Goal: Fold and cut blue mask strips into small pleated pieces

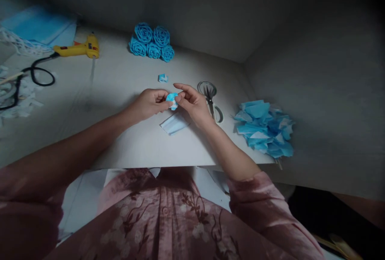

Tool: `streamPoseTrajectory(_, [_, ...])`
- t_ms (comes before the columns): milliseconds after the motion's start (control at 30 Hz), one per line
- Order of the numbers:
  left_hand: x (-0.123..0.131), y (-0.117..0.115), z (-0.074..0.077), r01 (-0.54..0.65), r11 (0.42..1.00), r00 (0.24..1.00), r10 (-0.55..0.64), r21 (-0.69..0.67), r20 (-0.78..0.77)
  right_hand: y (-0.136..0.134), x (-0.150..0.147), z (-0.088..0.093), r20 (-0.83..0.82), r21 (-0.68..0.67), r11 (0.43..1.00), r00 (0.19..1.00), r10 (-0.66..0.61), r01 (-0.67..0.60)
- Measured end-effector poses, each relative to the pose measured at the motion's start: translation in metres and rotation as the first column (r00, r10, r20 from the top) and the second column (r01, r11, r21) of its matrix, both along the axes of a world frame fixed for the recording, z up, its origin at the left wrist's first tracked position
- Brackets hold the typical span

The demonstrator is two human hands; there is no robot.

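Between my two hands is a small folded piece of blue and white mask fabric (172, 100), held above the table. My left hand (150, 103) pinches its left side between thumb and fingers. On its right side, the thumb and a finger of my right hand (195, 103) press against it, with the index finger raised. Just beyond lies another small blue and white folded piece (163, 77). A pale flat strip of fabric (174, 124) rests below my hands. Scissors (209, 99) lie beside my right hand, partly opened at the blades.
Several blue rolled roses (154, 40) are stacked at the back. A yellow glue gun (78, 48) with a black cord stands left, near flat blue masks (39, 25) and white scraps (27, 95). A heap of blue fabric pieces (264, 127) sits at the right edge, by the wall.
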State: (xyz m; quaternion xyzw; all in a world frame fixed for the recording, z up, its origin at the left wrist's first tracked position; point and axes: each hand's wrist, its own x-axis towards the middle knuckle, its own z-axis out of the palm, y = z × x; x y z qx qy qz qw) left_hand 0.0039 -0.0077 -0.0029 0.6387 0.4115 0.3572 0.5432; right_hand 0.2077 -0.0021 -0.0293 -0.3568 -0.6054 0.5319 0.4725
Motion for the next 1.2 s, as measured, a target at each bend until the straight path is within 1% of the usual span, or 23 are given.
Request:
streamPoseTrajectory(133, [-0.0009, -0.0001, 0.0015, -0.035, 0.999, 0.998, 0.037, -0.032, 0.045, 0.0048, 0.0045, -0.0012, -0.025, 0.040, 0.997, 0.997, -0.072, 0.072])
streamPoseTrajectory(300, [-0.0008, 0.0003, 0.0026, -0.074, 0.994, 0.995, 0.079, -0.077, 0.067, 0.0051, 0.0073, 0.0015, -0.041, 0.067, 0.995, 0.997, -0.072, 0.075])
streamPoseTrajectory(367, [-0.0006, 0.0011, 0.0016, -0.102, 0.991, 0.992, 0.108, -0.084, 0.067, 0.0034, 0.0063, 0.0031, -0.063, 0.044, 0.994, 0.993, -0.096, 0.099])
streamPoseTrajectory(500, [-0.0016, 0.0033, 0.0012, -0.187, 0.976, 0.975, 0.198, -0.108, 0.097, 0.0004, 0.0047, 0.0074, -0.102, -0.058, 0.985, 0.981, -0.166, 0.161])
streamPoseTrajectory(600, [-0.0021, 0.0033, 0.0028, -0.209, 0.972, 0.968, 0.221, -0.111, 0.115, -0.0005, 0.0044, 0.0081, -0.082, -0.108, 0.988, 0.989, -0.124, 0.115])
streamPoseTrajectory(667, [-0.0013, 0.0021, 0.0039, -0.202, 0.974, 0.969, 0.214, -0.108, 0.121, -0.0005, 0.0043, 0.0069, -0.058, -0.113, 0.992, 0.996, -0.065, 0.058])
streamPoseTrajectory(733, [-0.0001, 0.0007, 0.0047, -0.187, 0.976, 0.970, 0.201, -0.108, 0.134, -0.0002, 0.0043, 0.0051, -0.036, -0.107, 0.994, 0.999, -0.034, 0.030])
streamPoseTrajectory(900, [0.0010, -0.0010, 0.0057, -0.159, 0.977, 0.969, 0.182, -0.139, 0.169, 0.0000, 0.0036, 0.0017, -0.013, -0.082, 0.995, 0.998, -0.054, 0.053])
streamPoseTrajectory(1033, [-0.0003, -0.0002, 0.0044, -0.126, 0.986, 0.983, 0.140, -0.112, 0.119, -0.0005, 0.0017, 0.0020, -0.036, -0.057, 0.998, 0.999, -0.005, 0.003])
streamPoseTrajectory(1100, [-0.0005, 0.0002, 0.0033, -0.129, 0.987, 0.984, 0.139, -0.096, 0.113, -0.0004, 0.0016, 0.0036, -0.067, -0.075, 0.997, 0.998, 0.010, -0.015])
streamPoseTrajectory(1200, [0.0005, 0.0005, 0.0015, -0.154, 0.984, 0.980, 0.165, -0.092, 0.115, 0.0002, 0.0029, 0.0067, -0.096, -0.108, 0.994, 0.995, -0.023, 0.013])
